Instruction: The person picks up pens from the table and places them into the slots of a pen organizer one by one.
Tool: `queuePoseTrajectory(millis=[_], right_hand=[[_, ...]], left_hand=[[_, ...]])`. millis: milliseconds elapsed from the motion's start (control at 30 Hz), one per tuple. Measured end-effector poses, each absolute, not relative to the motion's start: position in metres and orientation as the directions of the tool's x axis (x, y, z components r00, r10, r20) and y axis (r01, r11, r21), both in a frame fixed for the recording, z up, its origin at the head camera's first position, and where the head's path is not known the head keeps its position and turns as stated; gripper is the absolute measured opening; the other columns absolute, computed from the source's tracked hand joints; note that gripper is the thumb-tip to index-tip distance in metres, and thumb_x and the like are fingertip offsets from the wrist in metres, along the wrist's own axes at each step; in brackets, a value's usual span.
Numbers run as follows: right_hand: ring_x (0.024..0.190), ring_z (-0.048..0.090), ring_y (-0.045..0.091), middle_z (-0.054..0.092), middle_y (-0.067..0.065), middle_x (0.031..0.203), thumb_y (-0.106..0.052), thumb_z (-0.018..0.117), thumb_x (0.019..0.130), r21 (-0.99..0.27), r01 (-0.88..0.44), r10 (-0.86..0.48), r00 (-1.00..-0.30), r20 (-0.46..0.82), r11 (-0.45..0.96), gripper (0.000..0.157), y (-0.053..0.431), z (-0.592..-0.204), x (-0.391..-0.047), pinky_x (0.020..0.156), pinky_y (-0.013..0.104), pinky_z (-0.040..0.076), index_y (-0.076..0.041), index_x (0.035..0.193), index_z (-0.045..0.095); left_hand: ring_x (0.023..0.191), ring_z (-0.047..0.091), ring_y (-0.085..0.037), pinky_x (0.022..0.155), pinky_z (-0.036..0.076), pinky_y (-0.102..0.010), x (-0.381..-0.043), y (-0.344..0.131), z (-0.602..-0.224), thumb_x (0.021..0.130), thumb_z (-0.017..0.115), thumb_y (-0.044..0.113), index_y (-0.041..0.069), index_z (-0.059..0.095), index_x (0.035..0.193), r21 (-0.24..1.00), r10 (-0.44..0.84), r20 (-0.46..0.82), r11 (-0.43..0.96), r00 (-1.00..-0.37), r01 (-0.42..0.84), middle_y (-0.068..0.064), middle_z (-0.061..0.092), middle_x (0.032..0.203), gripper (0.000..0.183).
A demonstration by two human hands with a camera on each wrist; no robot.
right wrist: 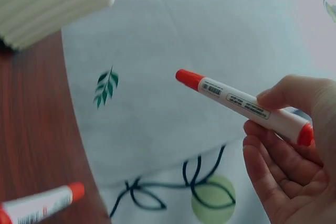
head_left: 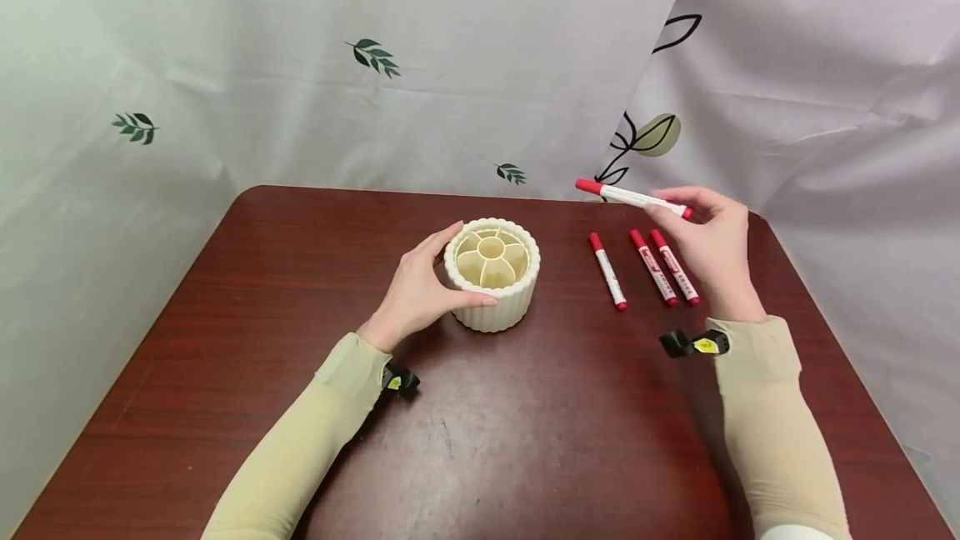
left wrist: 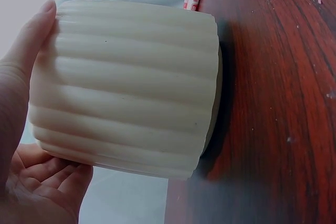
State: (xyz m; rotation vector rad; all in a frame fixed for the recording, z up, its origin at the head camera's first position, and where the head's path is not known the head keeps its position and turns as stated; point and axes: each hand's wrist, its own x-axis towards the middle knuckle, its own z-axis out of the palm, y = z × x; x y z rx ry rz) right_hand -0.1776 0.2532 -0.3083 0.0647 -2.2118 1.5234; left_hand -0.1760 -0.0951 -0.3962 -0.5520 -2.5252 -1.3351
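A cream fluted pen holder with a scalloped rim and petal-shaped compartments stands upright on the table. My left hand grips its left side, thumb at the front and fingers behind; in the left wrist view the fluted wall lies between thumb and fingers. Up to the right, my right hand pinches a white marker with red ends between thumb and fingers, above the tabletop. The marker tilts slightly, its red cap pointing left. Below it lie three similar markers: one marker apart, a second and a third side by side.
The dark reddish wooden table carries the holder and the markers. A pale curtain with leaf prints hangs along the table's far edge and sides. Black straps with yellow labels sit at both wrists.
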Motion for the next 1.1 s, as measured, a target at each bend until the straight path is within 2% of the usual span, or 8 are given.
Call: queuePoseTrajectory(millis=[133, 333, 667, 867, 1100], right_hand=[[0.057, 0.049, 0.009, 0.064, 0.003, 0.07, -0.009, 0.079, 0.076, -0.907, -0.334, 0.216, -0.895, 0.39, 0.257, 0.029, 0.238, -0.298, -0.177, 0.05, 0.017, 0.041, 0.005, 0.099, 0.07], [0.065, 0.056, 0.013, 0.067, 0.007, 0.078, -0.002, 0.079, 0.073, -0.912, -0.407, 0.203, -0.889, 0.409, 0.057, 0.031, 0.223, -0.291, -0.182, 0.059, 0.018, 0.047, 0.009, 0.1, 0.068], [0.081, 0.064, 0.02, 0.068, 0.011, 0.092, 0.003, 0.077, 0.074, -0.89, -0.452, 0.152, -0.886, 0.439, -0.066, 0.027, 0.196, -0.287, -0.186, 0.074, 0.024, 0.051, 0.006, 0.1, 0.069], [0.081, 0.064, 0.02, 0.068, 0.012, 0.096, 0.002, 0.076, 0.075, -0.893, -0.447, 0.089, -0.893, 0.441, -0.051, 0.026, 0.18, -0.293, -0.19, 0.077, 0.027, 0.052, 0.005, 0.1, 0.069], [0.081, 0.065, 0.02, 0.069, 0.013, 0.094, -0.001, 0.078, 0.075, -0.926, -0.374, 0.011, -0.927, 0.375, 0.038, 0.03, 0.161, -0.304, -0.191, 0.077, 0.028, 0.052, 0.007, 0.102, 0.067]], left_hand=[[0.118, 0.043, -0.001, 0.095, 0.04, -0.029, -0.176, -0.095, -0.396, 0.049, 0.081, 0.064, 0.03, 0.04, 0.141, 0.744, 0.219, 0.372, 0.512, -0.902, 0.43, 0.014, 0.048, 0.133, 0.106], [0.118, 0.044, -0.003, 0.094, 0.041, -0.029, -0.177, -0.096, -0.396, 0.05, 0.082, 0.063, 0.027, 0.041, 0.141, 0.745, 0.229, 0.38, 0.498, -0.896, 0.444, 0.013, 0.048, 0.133, 0.106], [0.117, 0.045, -0.005, 0.093, 0.041, -0.029, -0.178, -0.096, -0.397, 0.05, 0.083, 0.061, 0.026, 0.04, 0.142, 0.748, 0.243, 0.384, 0.483, -0.891, 0.455, 0.012, 0.048, 0.133, 0.107], [0.116, 0.046, -0.004, 0.092, 0.043, -0.029, -0.178, -0.097, -0.397, 0.051, 0.083, 0.061, 0.026, 0.04, 0.142, 0.748, 0.242, 0.386, 0.483, -0.89, 0.455, 0.012, 0.048, 0.132, 0.107], [0.115, 0.045, -0.001, 0.092, 0.042, -0.027, -0.177, -0.097, -0.398, 0.051, 0.083, 0.062, 0.03, 0.04, 0.141, 0.753, 0.235, 0.374, 0.488, -0.897, 0.442, 0.014, 0.048, 0.133, 0.105]])
